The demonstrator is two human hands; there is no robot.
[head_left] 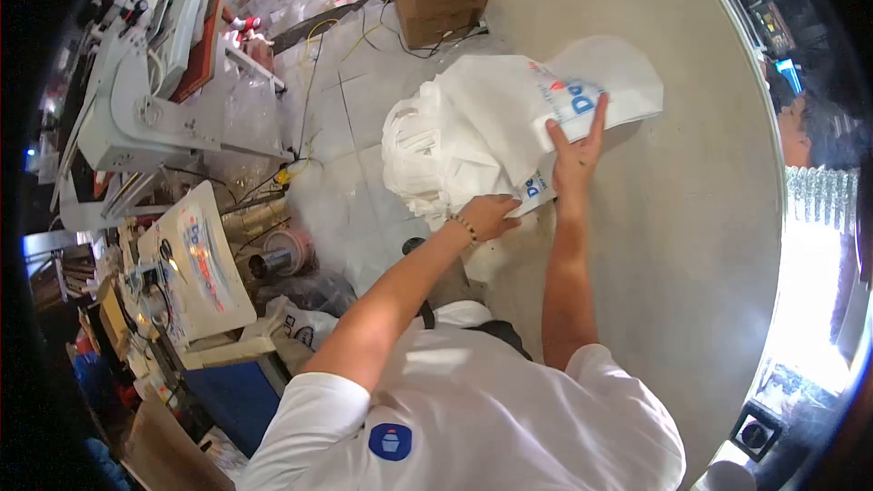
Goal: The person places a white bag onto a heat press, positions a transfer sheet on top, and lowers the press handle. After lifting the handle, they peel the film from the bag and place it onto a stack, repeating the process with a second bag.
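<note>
A pile of white fabric bags (482, 100) with bundled white handles (414, 150) lies on the pale table, its handle end hanging over the left edge. Blue and red print shows on the top bags. My left hand (489, 216), with a beaded bracelet at the wrist, is closed at the near edge of the bags, beside a folded part with blue print (534, 188). My right hand (575, 162) rests against the printed end of the pile, thumb and forefinger spread apart on the fabric. Its other fingers are partly hidden.
The pale table (673, 245) stretches to the right. Cardboard boxes (446, 0) stand at the far end. To the left are a grey machine (136, 118), a printed board (209, 264) with scissors, and cables on the tiled floor. Another person (797, 132) is at the right edge.
</note>
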